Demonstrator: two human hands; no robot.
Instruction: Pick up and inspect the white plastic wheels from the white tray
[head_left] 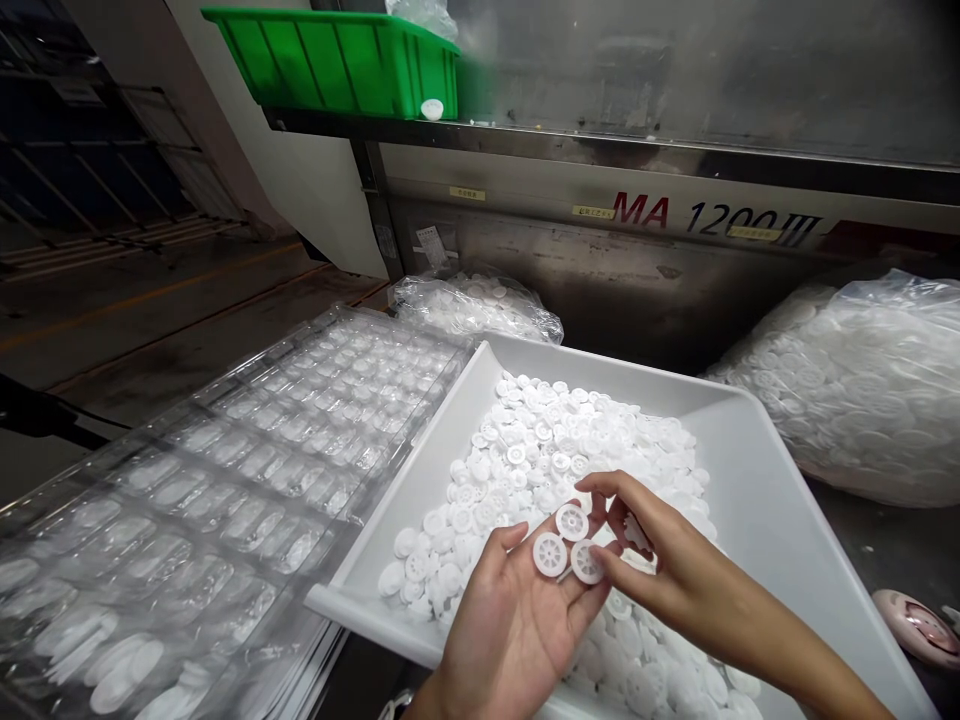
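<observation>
My left hand [517, 620] is palm up, with a few small white spoked plastic discs [550, 554] lying on its fingers. My right hand [652, 550] reaches in from the right, its thumb against the rightmost disc [586, 562] and its index finger arched above. More white pieces [637, 535] sit within its curled fingers, partly hidden. Both hands are over a white tray [750, 480] heaped with similar loose white discs [517, 455]; some lie face up and show spokes.
Left of the tray stands a clear compartmented plastic tray [247, 460] filled with white pieces. Clear bags of white parts [480, 305] lie behind and at the right [885, 390]. A green bin [337, 65] rests on the metal ledge [637, 155] of a machine.
</observation>
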